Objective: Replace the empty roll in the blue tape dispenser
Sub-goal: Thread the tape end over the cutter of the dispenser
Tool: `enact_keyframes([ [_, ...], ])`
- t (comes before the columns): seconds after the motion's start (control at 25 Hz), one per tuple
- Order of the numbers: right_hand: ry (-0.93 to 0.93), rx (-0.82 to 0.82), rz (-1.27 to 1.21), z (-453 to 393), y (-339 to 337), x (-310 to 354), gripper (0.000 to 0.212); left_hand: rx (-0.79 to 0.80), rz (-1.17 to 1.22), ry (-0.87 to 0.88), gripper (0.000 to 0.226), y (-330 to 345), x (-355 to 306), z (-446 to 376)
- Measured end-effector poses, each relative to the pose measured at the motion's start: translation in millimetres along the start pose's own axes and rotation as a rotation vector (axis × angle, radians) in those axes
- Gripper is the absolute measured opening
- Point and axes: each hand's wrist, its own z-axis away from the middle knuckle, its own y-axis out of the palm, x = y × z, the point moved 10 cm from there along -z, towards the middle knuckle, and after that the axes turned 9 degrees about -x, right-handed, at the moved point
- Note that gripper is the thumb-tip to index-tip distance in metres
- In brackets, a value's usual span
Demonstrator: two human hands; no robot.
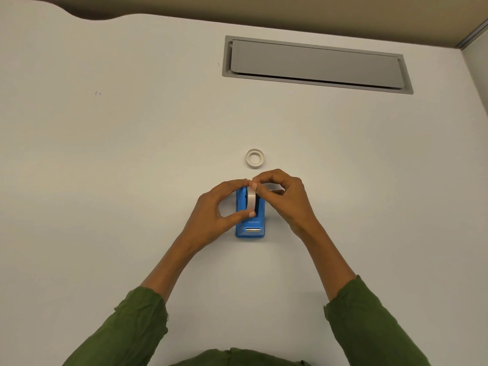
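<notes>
Head view: the blue tape dispenser [250, 220] stands on the counter [105, 167] at centre frame. A tape roll [251, 200] sits on edge in its cradle, pinched by the left hand [220, 210] from front and back, while the right hand [281, 196] pinches at its top. A second roll [254, 158] lies flat just above. Judged step: seating the roll; next, draw the tape end to the cutter.

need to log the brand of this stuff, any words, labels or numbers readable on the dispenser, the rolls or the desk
None can be read.
Blue tape dispenser: no print shows on its visible faces.
Roll in the dispenser and loose roll behind it: no print shows.
Desk: tiny dark marks at, too small to read.
</notes>
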Motion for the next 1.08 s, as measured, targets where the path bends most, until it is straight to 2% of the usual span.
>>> enact_keyframes([
  [0.16,0.012,0.06,-0.003,2,1,-1,0.01,-0.003,0.014,0.007,0.055,-1,-2,0],
  [0.32,-0.037,0.174,0.045,9,5,-1,0.026,-0.007,0.034,0.018,0.051,-2,-5,0],
  [0.6,-0.008,0.061,0.026,6,3,-2,0.019,-0.001,0.024,0.011,0.055,-1,-2,-1],
  [0.88,0.024,0.035,0.023,1,2,-1,0.01,0.0,0.011,0.018,0.056,-1,-1,-1],
  [0.96,0.026,0.074,0.024,2,3,-2,0.012,-0.003,0.027,0.016,0.054,-1,-1,-1],
  [1.08,-0.006,0.189,0.062,7,7,-1,0.029,-0.007,0.044,0.022,0.051,-2,-1,-1],
])
